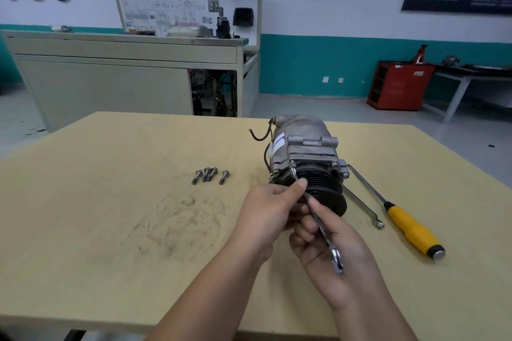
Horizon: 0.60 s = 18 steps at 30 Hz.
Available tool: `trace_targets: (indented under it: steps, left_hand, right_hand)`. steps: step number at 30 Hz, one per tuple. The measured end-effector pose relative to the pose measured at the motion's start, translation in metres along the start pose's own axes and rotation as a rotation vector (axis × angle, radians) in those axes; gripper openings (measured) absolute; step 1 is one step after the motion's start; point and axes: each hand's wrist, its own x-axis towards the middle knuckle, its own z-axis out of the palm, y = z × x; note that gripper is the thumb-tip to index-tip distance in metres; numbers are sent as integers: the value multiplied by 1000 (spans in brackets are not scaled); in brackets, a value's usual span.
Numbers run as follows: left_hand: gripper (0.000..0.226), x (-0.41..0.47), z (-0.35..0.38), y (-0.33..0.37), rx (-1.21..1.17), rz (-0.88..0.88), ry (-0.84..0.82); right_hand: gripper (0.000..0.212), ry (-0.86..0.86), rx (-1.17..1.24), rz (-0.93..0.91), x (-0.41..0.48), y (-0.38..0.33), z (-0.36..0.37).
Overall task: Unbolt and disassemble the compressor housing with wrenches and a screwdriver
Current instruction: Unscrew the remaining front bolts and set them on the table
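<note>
A grey metal compressor with a black pulley lies on the wooden table, pulley facing me. A silver wrench has its ring end on a bolt head at the front flange. My left hand pinches the wrench shaft near the pulley. My right hand grips the shaft lower down, with the open end sticking out past the palm. Several removed bolts lie to the left of the compressor.
A second wrench lies right of the pulley. A yellow-handled screwdriver lies further right, tip toward the compressor. Beyond the table stand a grey workbench with a display board and a red cabinet.
</note>
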Motion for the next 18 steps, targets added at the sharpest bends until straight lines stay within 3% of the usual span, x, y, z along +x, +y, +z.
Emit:
trace_targets:
  steps: [5,8,13,18]
  left_hand:
    - [37,-2,-3,4,2,14,-14]
    - [36,-2,-5,0,-32,13,-32]
    - [35,0,-7,-3,-69,1,-64]
    - [40,-3,-2,-7,-46,33,-66]
  right_hand:
    - [31,74,-194,-147,2,9,4]
    - [29,88,-321,-221,2,16,5]
    - [22,43,-289,-174,0,14,-1]
    - [45,41,-363,-218,-4,16,-8]
